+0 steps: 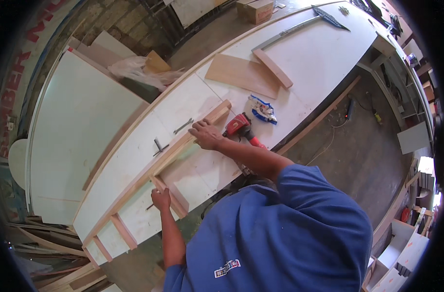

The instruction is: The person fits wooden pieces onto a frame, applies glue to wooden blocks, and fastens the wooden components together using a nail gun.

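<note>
Wooden rail [183,146] lies lengthwise on white table [319,53], cross slats beneath. Long, stiff, light; likely best held mid-length. Right hand [206,135] presses flat on rail; left hand [160,198] closed around slat [171,197] end.

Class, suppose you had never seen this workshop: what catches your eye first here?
A person in a blue shirt fills the lower middle, leaning over a long white workbench. The right hand presses on a long wooden rail, the left hand grips a crosspiece. A red power tool lies just behind.

Bare white panel [134,160] left of the long wooden rail [183,146]; red power tool [239,127] and cross slats [169,196] crowding the right.
</note>
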Available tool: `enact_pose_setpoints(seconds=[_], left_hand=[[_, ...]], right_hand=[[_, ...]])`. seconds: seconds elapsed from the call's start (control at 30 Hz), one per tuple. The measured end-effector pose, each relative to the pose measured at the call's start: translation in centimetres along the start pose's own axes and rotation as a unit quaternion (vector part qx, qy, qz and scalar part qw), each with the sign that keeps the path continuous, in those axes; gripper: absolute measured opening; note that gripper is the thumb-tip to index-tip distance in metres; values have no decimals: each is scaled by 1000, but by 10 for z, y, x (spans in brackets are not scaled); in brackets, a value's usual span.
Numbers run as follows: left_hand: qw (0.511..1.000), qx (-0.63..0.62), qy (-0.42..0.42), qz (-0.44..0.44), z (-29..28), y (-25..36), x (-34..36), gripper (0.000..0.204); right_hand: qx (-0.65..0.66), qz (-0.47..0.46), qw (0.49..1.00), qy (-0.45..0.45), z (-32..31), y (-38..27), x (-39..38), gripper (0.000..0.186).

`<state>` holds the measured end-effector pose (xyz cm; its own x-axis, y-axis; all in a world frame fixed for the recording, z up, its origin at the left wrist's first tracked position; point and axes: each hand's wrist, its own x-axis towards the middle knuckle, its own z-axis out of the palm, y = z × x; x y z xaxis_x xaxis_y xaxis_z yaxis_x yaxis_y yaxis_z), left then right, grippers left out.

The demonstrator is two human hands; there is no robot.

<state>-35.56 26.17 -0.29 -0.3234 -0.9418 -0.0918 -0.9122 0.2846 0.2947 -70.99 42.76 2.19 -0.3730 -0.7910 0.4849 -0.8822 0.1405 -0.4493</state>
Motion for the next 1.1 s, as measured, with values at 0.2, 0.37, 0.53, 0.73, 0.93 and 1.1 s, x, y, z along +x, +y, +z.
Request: enact_pose_setpoints(seconds=[0.2,0.37,0.53,0.73,0.93,1.1], left_hand=[[994,-55,78,-51,-25,-5,-40,60],[968,-122,182,-121,-19,-22,-100,41],[955,-180,216,-96,16,-16,-133,28],[930,-168,214,-248,30,30,-166,40],[926,-119,145,-326,28,-2,-231,61],[963,-73,35,-258,54,-43,-248,70]], right_hand=[[17,211,946,247,-110,129,-30,23],[-47,375,902,209,-168,163,-73,26],[14,373,924,-82,-131,90,-125,55],[-83,391,911,-99,-69,81,-185,87],[-47,412,885,-213,-53,100,-176,73],[-177,239,926,-234,-96,123,-243,66]])
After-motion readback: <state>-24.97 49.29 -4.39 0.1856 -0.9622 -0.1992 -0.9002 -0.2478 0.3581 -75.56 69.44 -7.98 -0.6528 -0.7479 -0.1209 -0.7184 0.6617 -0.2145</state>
